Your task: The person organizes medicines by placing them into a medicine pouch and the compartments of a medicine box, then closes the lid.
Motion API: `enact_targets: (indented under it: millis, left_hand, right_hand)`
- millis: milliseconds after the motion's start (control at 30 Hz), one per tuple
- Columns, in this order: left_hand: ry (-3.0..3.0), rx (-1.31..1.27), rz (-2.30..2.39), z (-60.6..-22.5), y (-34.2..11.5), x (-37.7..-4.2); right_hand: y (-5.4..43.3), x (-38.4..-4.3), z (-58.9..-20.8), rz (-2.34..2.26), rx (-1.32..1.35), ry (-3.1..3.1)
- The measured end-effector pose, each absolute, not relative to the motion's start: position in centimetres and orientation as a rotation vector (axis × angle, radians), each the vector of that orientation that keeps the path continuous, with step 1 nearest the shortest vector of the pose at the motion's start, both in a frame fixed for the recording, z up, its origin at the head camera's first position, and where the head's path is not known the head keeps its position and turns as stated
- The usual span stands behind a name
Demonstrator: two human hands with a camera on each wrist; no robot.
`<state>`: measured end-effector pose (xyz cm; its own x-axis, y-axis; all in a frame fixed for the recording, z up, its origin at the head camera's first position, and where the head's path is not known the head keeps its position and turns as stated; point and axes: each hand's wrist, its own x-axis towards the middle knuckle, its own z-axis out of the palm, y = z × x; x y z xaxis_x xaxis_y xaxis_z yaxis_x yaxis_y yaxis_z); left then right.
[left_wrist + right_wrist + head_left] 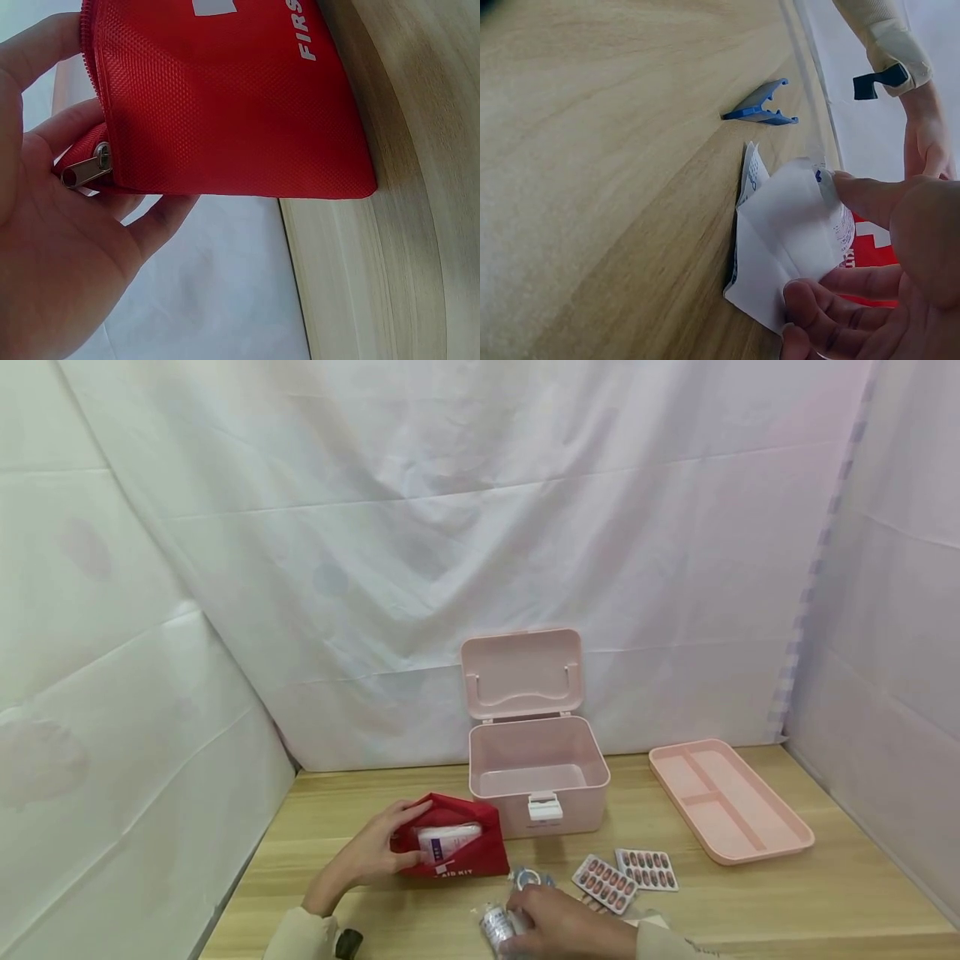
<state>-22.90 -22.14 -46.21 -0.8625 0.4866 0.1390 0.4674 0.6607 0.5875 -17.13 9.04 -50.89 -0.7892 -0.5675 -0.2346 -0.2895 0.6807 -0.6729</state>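
My left hand (375, 853) holds a red first-aid pouch (491, 835) at its unzipped side, with thumb and fingers on either side of the mouth. A white wrapped pack (450, 839) shows inside the opening. In the left wrist view, the metal zipper pull (88, 169) hangs beside the palm. My right hand (562, 922) is low over the table, in front of the pouch. Between its thumb and fingers it pinches a white paper-like packet (780, 225), seen in the right wrist view. Next to those fingers lies a plastic-wrapped white roll with printing (495, 925).
Behind the pouch stands a pink box (551, 818), lid (522, 668) raised. A pink divided tray (738, 802) lies right. Two capsule blister packs (606, 883) (647, 869) and a blue-and-white item (529, 878) lie near my right hand. A blue plastic piece (761, 105) stands beyond the packet.
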Motion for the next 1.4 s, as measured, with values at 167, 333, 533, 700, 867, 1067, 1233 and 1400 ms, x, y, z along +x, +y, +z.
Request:
enact_targets:
  millis: [167, 333, 533, 700, 867, 1067, 1233, 1400]
  left_hand:
    - [2.828, 0.789, 1.005, -46.3, -22.1, -22.8]
    - [2.832, 0.815, 1.004, -46.3, -22.1, -22.8]
    - [2.851, 0.841, 0.971, -46.5, -22.1, -22.9]
    - [2.85, 0.841, 0.971, -46.5, -22.2, -22.9]
    - [2.842, 0.867, 0.992, -46.3, -22.2, -22.9]
    - [2.837, 0.851, 0.992, -46.2, -22.2, -23.0]
    - [2.833, 0.853, 0.993, -46.2, -22.2, -23.0]
    - [2.839, 0.857, 0.995, -46.2, -22.2, -23.0]
  right_hand:
    - [9.2, -17.2, -51.1, -0.849, -0.757, 2.523]
    - [9.0, -17.0, -51.0, -0.792, -0.907, 2.604]
    - [8.6, -16.9, -50.7, -0.782, -0.985, 2.63]
    - [8.2, -17.0, -50.5, -0.807, -1.018, 2.633]
    - [7.8, -17.4, -50.4, -0.816, -1.053, 2.659]
    - [7.1, -17.3, -50.4, -0.818, -1.003, 2.618]
    - [7.0, -17.6, -50.4, -0.906, -0.938, 2.596]
    - [7.0, -18.2, -50.1, -1.015, -0.895, 2.546]
